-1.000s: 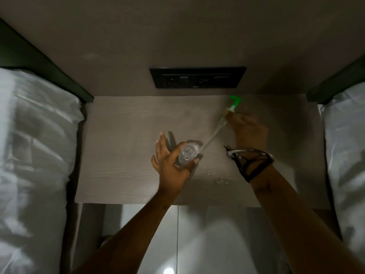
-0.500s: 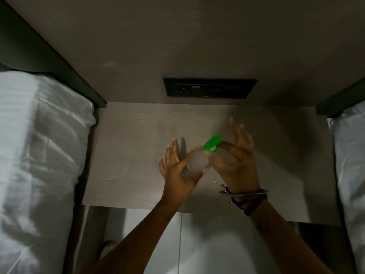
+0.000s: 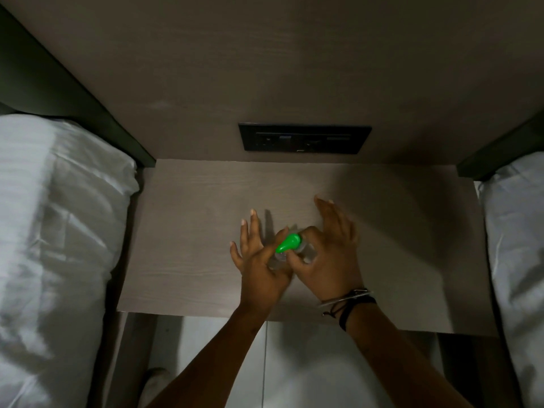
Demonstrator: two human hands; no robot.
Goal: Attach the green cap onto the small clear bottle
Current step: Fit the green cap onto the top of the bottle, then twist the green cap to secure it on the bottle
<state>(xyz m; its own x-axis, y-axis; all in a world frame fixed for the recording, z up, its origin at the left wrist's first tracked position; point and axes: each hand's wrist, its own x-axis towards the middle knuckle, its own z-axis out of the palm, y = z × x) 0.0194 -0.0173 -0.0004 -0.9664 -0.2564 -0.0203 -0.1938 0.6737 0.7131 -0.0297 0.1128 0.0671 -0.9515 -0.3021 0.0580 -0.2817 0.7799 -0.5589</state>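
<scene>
A small clear bottle [image 3: 307, 252] stands on the grey wooden bedside table [image 3: 188, 231], mostly hidden between my hands. The green pump cap [image 3: 290, 242] sits on top of it, its nozzle pointing down-left. My left hand [image 3: 259, 260] grips the bottle from the left with thumb and forefinger, its other fingers spread. My right hand [image 3: 329, 254] pinches the cap's collar with thumb and forefinger, the rest of its fingers raised.
A black socket panel [image 3: 304, 138] is set in the wall behind the table. White bedding [image 3: 53, 231] lies on the left and more white bedding [image 3: 518, 237] on the right. The table's front edge runs just below my wrists.
My right hand brought the green cap with its long tube from the far right down into the bottle. The cap now sits on the bottle's neck, and both hands have closed in around it.
</scene>
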